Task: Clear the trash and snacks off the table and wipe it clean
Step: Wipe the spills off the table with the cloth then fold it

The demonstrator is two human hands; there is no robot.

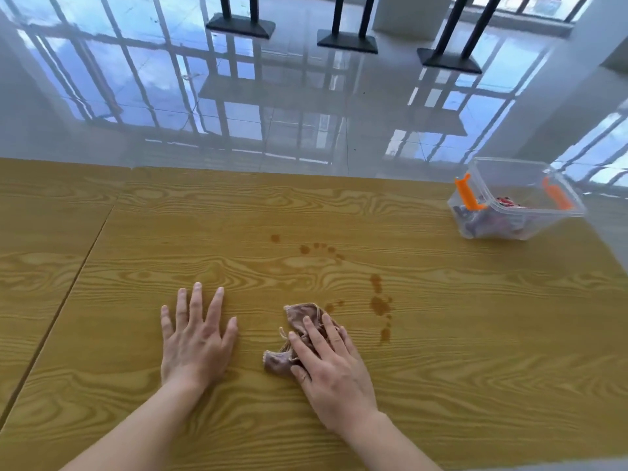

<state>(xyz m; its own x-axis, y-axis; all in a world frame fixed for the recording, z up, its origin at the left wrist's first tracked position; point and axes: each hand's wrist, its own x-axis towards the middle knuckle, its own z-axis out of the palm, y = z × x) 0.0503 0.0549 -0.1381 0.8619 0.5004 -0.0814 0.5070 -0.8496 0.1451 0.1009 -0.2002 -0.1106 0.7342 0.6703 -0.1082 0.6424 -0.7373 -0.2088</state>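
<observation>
A yellow wood-grain table (pixel 136 232) fills the lower view. My right hand (pixel 331 372) presses flat on a crumpled pinkish-brown cloth (pixel 300 317) near the table's middle. My left hand (pixel 195 338) lies flat on the bare wood to the left of the cloth, fingers spread, holding nothing. Brown liquid stains (pixel 380 304) dot the wood just right of and beyond the cloth, with a further trail of drops (pixel 317 249) farther back. A clear plastic box (pixel 516 198) with orange clips stands at the far right and holds wrappers and snacks.
A seam (pixel 85 260) runs through the tabletop on the left. Beyond the far table edge lies a glossy tiled floor (pixel 238 96) with several black table bases (pixel 346 40). The plastic box sits close to the table's right edge.
</observation>
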